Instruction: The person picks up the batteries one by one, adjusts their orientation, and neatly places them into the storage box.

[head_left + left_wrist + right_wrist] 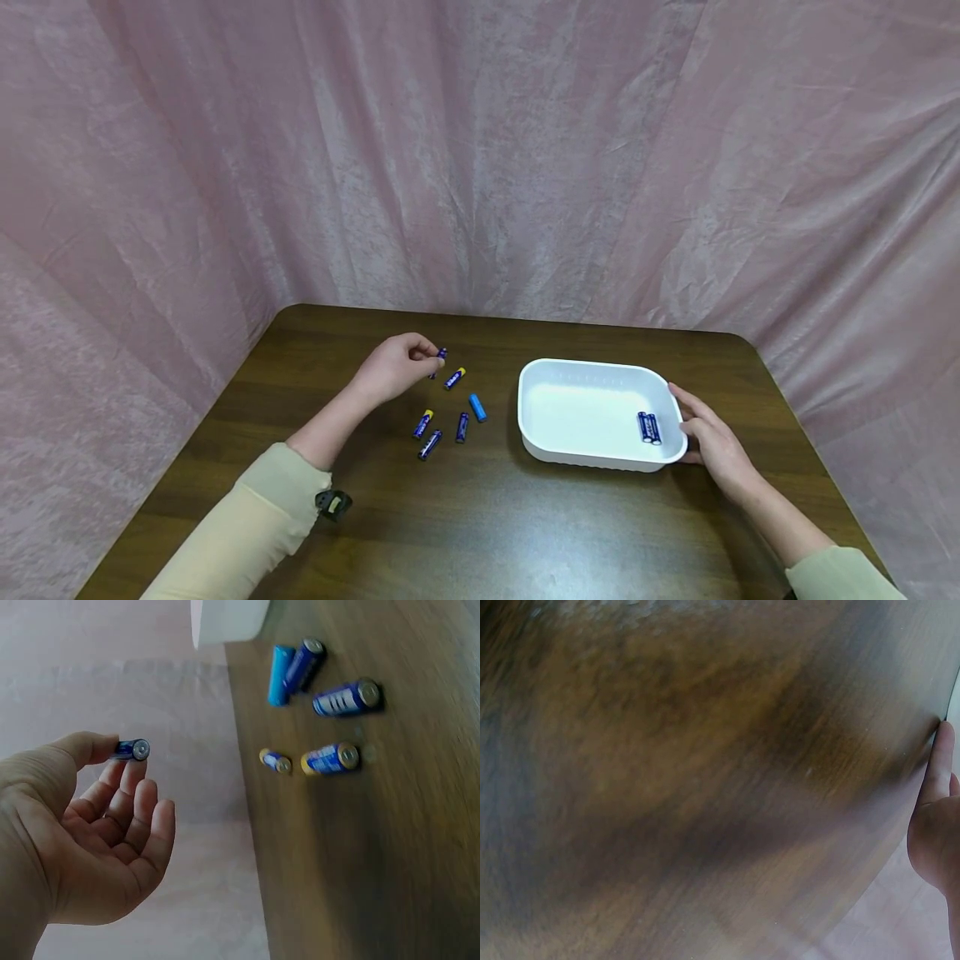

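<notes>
My left hand (397, 367) pinches a small dark-blue battery (131, 749) between thumb and fingertips, its flat end showing in the left wrist view. The other fingers are loosely bent. Below and beside this hand, several batteries lie on the table, among them a blue one with a yellow end (454, 378), a plain light-blue one (477, 407) and a dark-blue one (461, 427). At the right end of a white plastic tray (577, 456), my right hand (712, 442) holds the side, thumb at the rim. Two dark-blue batteries (649, 427) lie side by side inside the tray, near that hand.
The brown wooden table (450, 533) has rounded far corners. Pink curtain fabric (480, 167) hangs behind it and at both sides. A dark wrist strap (333, 504) shows at the left sleeve.
</notes>
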The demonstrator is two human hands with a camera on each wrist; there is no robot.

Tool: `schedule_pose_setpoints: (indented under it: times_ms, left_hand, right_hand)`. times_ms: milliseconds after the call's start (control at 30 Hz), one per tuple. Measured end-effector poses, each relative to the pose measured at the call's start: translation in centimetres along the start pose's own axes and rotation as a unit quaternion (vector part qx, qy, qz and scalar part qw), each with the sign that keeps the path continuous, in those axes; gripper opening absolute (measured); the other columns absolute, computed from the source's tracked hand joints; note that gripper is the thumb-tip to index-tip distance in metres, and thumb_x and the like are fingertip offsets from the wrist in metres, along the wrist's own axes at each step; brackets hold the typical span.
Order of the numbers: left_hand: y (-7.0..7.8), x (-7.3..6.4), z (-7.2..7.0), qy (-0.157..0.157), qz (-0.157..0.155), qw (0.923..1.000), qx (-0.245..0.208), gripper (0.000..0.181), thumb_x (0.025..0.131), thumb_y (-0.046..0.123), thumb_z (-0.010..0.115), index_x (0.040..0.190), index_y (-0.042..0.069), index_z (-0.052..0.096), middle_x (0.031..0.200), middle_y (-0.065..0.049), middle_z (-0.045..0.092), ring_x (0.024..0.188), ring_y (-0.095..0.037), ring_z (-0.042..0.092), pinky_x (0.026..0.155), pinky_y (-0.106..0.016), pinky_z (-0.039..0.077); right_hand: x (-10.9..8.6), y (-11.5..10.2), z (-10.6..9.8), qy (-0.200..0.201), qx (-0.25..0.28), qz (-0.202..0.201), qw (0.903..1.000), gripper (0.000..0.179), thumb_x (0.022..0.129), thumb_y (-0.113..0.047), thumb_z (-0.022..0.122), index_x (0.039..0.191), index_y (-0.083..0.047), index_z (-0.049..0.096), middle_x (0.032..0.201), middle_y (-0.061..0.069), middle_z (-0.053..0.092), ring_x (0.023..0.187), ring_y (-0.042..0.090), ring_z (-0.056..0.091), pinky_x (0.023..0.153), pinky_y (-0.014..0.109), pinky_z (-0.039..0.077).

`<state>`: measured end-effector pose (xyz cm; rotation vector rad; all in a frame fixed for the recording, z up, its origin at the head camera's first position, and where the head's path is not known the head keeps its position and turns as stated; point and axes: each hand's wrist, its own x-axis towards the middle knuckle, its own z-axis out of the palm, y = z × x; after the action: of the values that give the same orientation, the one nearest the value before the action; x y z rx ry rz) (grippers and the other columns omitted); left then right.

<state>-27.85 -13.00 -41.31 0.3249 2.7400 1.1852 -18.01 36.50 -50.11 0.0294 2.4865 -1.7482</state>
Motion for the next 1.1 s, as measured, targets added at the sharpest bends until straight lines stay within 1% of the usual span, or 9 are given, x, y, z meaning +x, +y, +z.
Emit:
schedule_pose_setpoints:
  times_ms: [100, 200, 333, 533, 667, 800, 900, 967, 1100]
  left_hand:
    - [0.6, 0.1, 0.4, -0.009, 0.008, 0.9994, -0.031, 0.03, 0.096, 0.036, 0.072, 0.114, 0.012, 0.069, 0.107, -0.003, 0.069, 0.096, -0.021, 0.063, 0.081, -0.039, 0.052]
    - [1.4, 0.2, 0.7, -0.017, 0.013, 0.9987, -0.047, 0.029, 0.096, 0.036, 0.073, 0.113, 0.013, 0.07, 0.106, -0.002, 0.069, 0.095, -0.02, 0.062, 0.08, -0.039, 0.051]
    - [2.5, 0.3, 1.2, -0.024, 0.023, 0.998, -0.055, 0.028, 0.095, 0.036, 0.074, 0.113, 0.015, 0.07, 0.104, 0.0, 0.069, 0.093, -0.02, 0.062, 0.078, -0.038, 0.051]
    - [4.0, 0.7, 1.8, -0.026, 0.038, 0.9969, -0.064, 0.027, 0.094, 0.037, 0.074, 0.11, 0.016, 0.071, 0.1, 0.002, 0.071, 0.09, -0.018, 0.064, 0.075, -0.036, 0.052]
    - [5.1, 1.0, 2.4, -0.04, 0.046, 0.9937, -0.094, 0.026, 0.095, 0.034, 0.074, 0.111, 0.014, 0.071, 0.101, 0.001, 0.071, 0.092, -0.019, 0.064, 0.075, -0.037, 0.052]
    - [6.3, 1.1, 3.1, -0.064, 0.054, 0.9888, -0.124, 0.025, 0.096, 0.032, 0.074, 0.111, 0.013, 0.071, 0.1, 0.0, 0.071, 0.093, -0.02, 0.064, 0.079, -0.042, 0.053]
    - [7.1, 1.3, 3.7, -0.073, 0.062, 0.9868, -0.131, 0.024, 0.096, 0.03, 0.074, 0.111, 0.012, 0.071, 0.098, 0.0, 0.072, 0.091, -0.02, 0.065, 0.082, -0.04, 0.053]
    - [7.5, 1.5, 4.1, -0.074, 0.068, 0.9864, -0.131, 0.023, 0.096, 0.03, 0.074, 0.11, 0.012, 0.071, 0.097, 0.0, 0.072, 0.093, -0.024, 0.066, 0.082, -0.039, 0.053]
    - [8.4, 1.9, 5.0, -0.078, 0.075, 0.9856, -0.13, 0.022, 0.096, 0.031, 0.073, 0.11, 0.014, 0.071, 0.097, 0.0, 0.071, 0.095, -0.025, 0.066, 0.078, -0.036, 0.052]
  right_hand:
    - [0.0, 0.0, 0.0, 0.001, 0.0, 0.001, 1.0, 0.063, 0.103, -0.008, 0.034, 0.164, -0.017, 0.023, 0.157, 0.031, 0.032, 0.117, 0.028, 0.057, 0.078, 0.039, 0.059]
    - [0.0, -0.1, 0.0, 0.002, 0.0, 0.001, 1.0, 0.063, 0.102, -0.008, 0.035, 0.164, -0.017, 0.023, 0.158, 0.03, 0.032, 0.118, 0.027, 0.056, 0.079, 0.039, 0.059]
    - [0.0, -0.1, 0.0, 0.002, -0.001, 0.0, 1.0, 0.064, 0.102, -0.008, 0.035, 0.164, -0.017, 0.023, 0.158, 0.03, 0.032, 0.118, 0.026, 0.056, 0.079, 0.039, 0.059]
    - [0.0, -0.1, 0.0, 0.001, 0.001, 0.001, 1.0, 0.063, 0.102, -0.009, 0.034, 0.164, -0.017, 0.023, 0.158, 0.03, 0.032, 0.121, 0.032, 0.054, 0.079, 0.039, 0.059]
    - [-0.1, -0.1, 0.0, 0.0, 0.002, 0.001, 1.0, 0.063, 0.103, -0.009, 0.034, 0.164, -0.017, 0.022, 0.158, 0.03, 0.032, 0.121, 0.034, 0.054, 0.079, 0.039, 0.059]
    - [-0.1, -0.1, 0.1, -0.002, 0.006, 0.0, 1.0, 0.062, 0.104, -0.009, 0.033, 0.164, -0.018, 0.023, 0.156, 0.031, 0.033, 0.118, 0.032, 0.057, 0.079, 0.039, 0.059]
    - [0.0, 0.0, 0.1, -0.002, 0.005, 0.002, 1.0, 0.062, 0.104, -0.009, 0.034, 0.164, -0.018, 0.023, 0.156, 0.031, 0.034, 0.117, 0.031, 0.057, 0.079, 0.039, 0.059]
    - [0.0, -0.1, 0.1, -0.002, 0.002, 0.004, 1.0, 0.062, 0.104, -0.009, 0.033, 0.164, -0.018, 0.022, 0.157, 0.031, 0.032, 0.12, 0.034, 0.055, 0.079, 0.039, 0.059]
    - [0.0, -0.2, 0.0, -0.001, -0.002, 0.006, 1.0, 0.061, 0.105, -0.01, 0.032, 0.164, -0.019, 0.022, 0.159, 0.03, 0.029, 0.126, 0.04, 0.049, 0.079, 0.039, 0.059]
